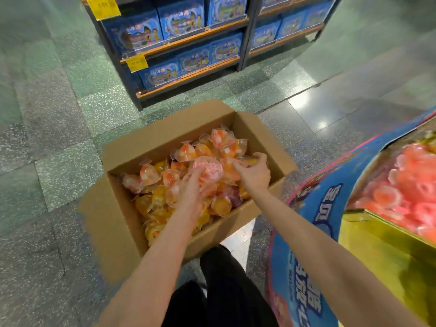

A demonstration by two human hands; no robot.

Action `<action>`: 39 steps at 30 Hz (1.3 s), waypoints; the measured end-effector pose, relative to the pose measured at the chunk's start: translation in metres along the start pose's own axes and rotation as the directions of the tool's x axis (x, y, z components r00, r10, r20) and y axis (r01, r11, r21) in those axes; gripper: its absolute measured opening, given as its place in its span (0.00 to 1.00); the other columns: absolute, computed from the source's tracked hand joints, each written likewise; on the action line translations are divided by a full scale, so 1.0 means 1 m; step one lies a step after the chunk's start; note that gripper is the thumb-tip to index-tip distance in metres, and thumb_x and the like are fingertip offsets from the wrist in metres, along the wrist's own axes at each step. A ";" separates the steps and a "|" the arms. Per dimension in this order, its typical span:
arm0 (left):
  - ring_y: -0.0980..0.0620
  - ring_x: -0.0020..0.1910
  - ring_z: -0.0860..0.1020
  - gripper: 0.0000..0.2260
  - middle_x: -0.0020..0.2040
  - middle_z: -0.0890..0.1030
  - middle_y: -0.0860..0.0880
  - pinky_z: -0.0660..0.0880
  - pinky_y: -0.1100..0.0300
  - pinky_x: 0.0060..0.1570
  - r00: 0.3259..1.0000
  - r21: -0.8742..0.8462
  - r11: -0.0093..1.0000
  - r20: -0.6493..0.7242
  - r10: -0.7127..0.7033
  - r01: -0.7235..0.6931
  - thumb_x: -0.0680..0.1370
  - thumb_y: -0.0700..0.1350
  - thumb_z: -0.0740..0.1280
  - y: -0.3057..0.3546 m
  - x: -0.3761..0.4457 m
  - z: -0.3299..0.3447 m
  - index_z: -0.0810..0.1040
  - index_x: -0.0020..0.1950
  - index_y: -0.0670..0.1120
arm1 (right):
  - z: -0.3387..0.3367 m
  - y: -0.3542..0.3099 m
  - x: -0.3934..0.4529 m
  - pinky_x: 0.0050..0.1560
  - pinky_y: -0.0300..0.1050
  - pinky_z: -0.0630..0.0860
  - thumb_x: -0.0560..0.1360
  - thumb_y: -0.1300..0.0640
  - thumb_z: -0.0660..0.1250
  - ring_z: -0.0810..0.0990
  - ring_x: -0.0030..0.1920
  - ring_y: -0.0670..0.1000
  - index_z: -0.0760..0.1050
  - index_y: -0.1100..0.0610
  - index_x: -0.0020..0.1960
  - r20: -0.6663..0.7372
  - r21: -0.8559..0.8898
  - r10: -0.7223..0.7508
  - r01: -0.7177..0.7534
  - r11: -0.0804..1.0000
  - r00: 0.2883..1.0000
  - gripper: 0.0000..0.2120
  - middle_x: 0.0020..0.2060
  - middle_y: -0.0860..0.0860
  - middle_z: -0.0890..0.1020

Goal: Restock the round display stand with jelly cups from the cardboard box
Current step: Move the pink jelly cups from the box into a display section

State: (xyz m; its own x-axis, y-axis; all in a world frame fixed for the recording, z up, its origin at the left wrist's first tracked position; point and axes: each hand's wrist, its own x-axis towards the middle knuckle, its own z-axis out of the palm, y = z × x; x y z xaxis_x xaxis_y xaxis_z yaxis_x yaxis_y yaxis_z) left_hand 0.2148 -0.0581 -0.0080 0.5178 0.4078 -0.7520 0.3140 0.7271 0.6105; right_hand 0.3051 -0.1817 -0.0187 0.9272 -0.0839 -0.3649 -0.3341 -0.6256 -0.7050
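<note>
Cardboard box [132, 185]: brown, flaps open, sitting on the floor [59, 142]; every place below is given relative to it.
Cups [165, 182]: orange, yellow and pink jelly cups heaped loose inside the box, piled higher toward its far end.
Left hand [192, 190]: inside the box over the middle of the heap, fingers curled around a cup whose pink-printed lid [207, 167] faces up; it holds that cup just above the others.
Right hand [253, 172]: inside the box by its right wall, fingers bent and closed on clear cups at the top of the heap; which cup it grips is hard to tell.
Arms: both bare, reaching down into the box from its near side.
Stand [313, 215]: just right of the box, a round display with a blue printed wall and a gold-lined compartment [382, 251].
Pink cups [405, 192]: lying lid-up in the stand's compartment, right of the box and well apart from the heap.
Shelves [188, 43]: beyond the far end of the box, rows of blue cartons on orange-edged boards, with yellow price tags [136, 63] at their left.
Legs [224, 291]: dark trousers, at the near side of the box, between the arms.
Floor: green-grey speckled tiles around the box, glossy with light spots to its far right.
</note>
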 end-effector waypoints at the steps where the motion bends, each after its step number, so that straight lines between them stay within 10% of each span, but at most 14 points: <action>1: 0.49 0.56 0.78 0.24 0.63 0.77 0.46 0.79 0.53 0.51 0.999 -0.003 1.000 0.039 -0.004 0.004 0.76 0.49 0.71 -0.003 -0.008 0.003 0.70 0.69 0.46 | -0.010 0.006 -0.009 0.49 0.43 0.72 0.65 0.39 0.74 0.78 0.53 0.53 0.67 0.52 0.65 -0.043 0.041 -0.004 0.005 0.999 0.999 0.34 0.53 0.51 0.80; 10: 0.50 0.52 0.79 0.16 0.56 0.80 0.46 0.80 0.57 0.43 0.947 0.153 0.987 0.310 -0.084 0.037 0.77 0.47 0.69 -0.073 -0.101 0.020 0.73 0.63 0.45 | -0.108 0.079 -0.124 0.40 0.32 0.73 0.65 0.49 0.77 0.79 0.47 0.49 0.74 0.55 0.54 -0.354 0.312 0.033 0.085 0.946 0.935 0.22 0.48 0.50 0.80; 15: 0.47 0.54 0.78 0.21 0.60 0.78 0.45 0.79 0.54 0.44 0.881 0.360 0.929 0.410 -0.236 0.082 0.75 0.48 0.71 -0.153 -0.164 0.030 0.72 0.65 0.45 | -0.168 0.153 -0.212 0.50 0.47 0.78 0.66 0.51 0.77 0.79 0.49 0.51 0.71 0.53 0.62 -0.484 0.361 0.163 0.027 0.932 0.860 0.28 0.50 0.50 0.79; 23: 0.51 0.42 0.80 0.06 0.52 0.82 0.45 0.75 0.60 0.37 0.690 0.646 0.760 0.520 -0.503 0.067 0.75 0.48 0.70 -0.289 -0.283 0.039 0.79 0.50 0.48 | -0.277 0.275 -0.361 0.47 0.43 0.72 0.67 0.49 0.76 0.77 0.50 0.51 0.66 0.53 0.71 -0.662 0.450 0.466 -0.186 0.874 0.588 0.36 0.49 0.50 0.77; 32: 0.50 0.45 0.78 0.13 0.51 0.79 0.43 0.78 0.60 0.30 0.550 0.793 0.609 0.510 -0.661 -0.003 0.76 0.41 0.69 -0.425 -0.415 0.024 0.75 0.59 0.42 | -0.353 0.417 -0.504 0.59 0.43 0.69 0.60 0.45 0.74 0.72 0.63 0.58 0.67 0.57 0.71 -0.628 0.557 0.699 -0.429 0.711 0.342 0.43 0.65 0.60 0.70; 39: 0.44 0.53 0.76 0.09 0.55 0.78 0.42 0.77 0.55 0.42 0.560 0.814 0.581 0.474 -0.680 0.017 0.76 0.39 0.69 -0.534 -0.489 0.018 0.76 0.55 0.42 | -0.418 0.532 -0.570 0.59 0.44 0.70 0.62 0.50 0.79 0.72 0.61 0.56 0.68 0.61 0.67 -0.636 0.513 0.698 -0.497 0.700 0.327 0.39 0.63 0.59 0.71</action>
State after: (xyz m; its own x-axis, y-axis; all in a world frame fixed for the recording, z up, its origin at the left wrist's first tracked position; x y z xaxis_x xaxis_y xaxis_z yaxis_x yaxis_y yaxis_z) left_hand -0.1919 -0.6558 0.0385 0.4535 -0.5279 -0.7181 0.8386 -0.0202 0.5444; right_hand -0.3306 -0.7906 0.0682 0.1778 -0.9580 -0.2250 -0.7815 0.0014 -0.6239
